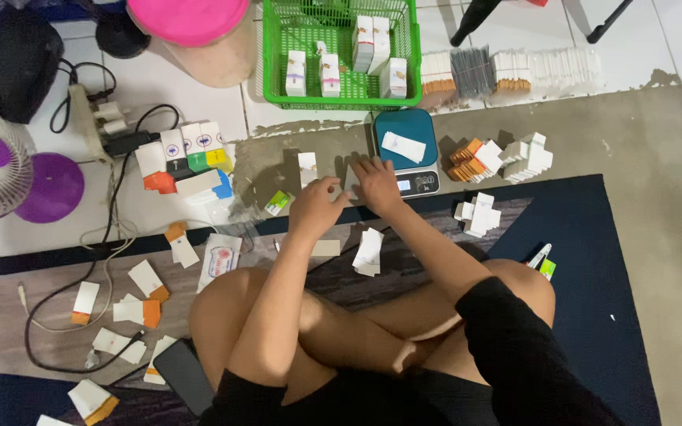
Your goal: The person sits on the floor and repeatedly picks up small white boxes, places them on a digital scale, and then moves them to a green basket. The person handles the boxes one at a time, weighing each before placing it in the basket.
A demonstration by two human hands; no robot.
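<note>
Both hands are out in front of my crossed legs. My left hand (315, 207) is curled, fingertips pinched together on something small and pale; I cannot tell just what. My right hand (376, 183) lies flat with fingers spread, pressing the floor just beside the scale (408, 151). An upright white box (307, 168) stands just beyond my left knuckles, close but apart. The scale is smooth teal plastic with a flat white box lying on its pan, and its near edge almost touches my right fingertips, so there is little room on that side. A loose stack of white cards (369, 252) lies near me between my forearms. The dark mat (586, 260) has a straight far edge running under my hands; beyond it is rough grey concrete, then glossy white tile. Far off, the green basket (341, 47), an open plastic grid, holds upright boxes. Left, coloured boxes (187, 162) crowd together beside a cable; right, small piles (503, 158) leave open concrete between them and the mat.
</note>
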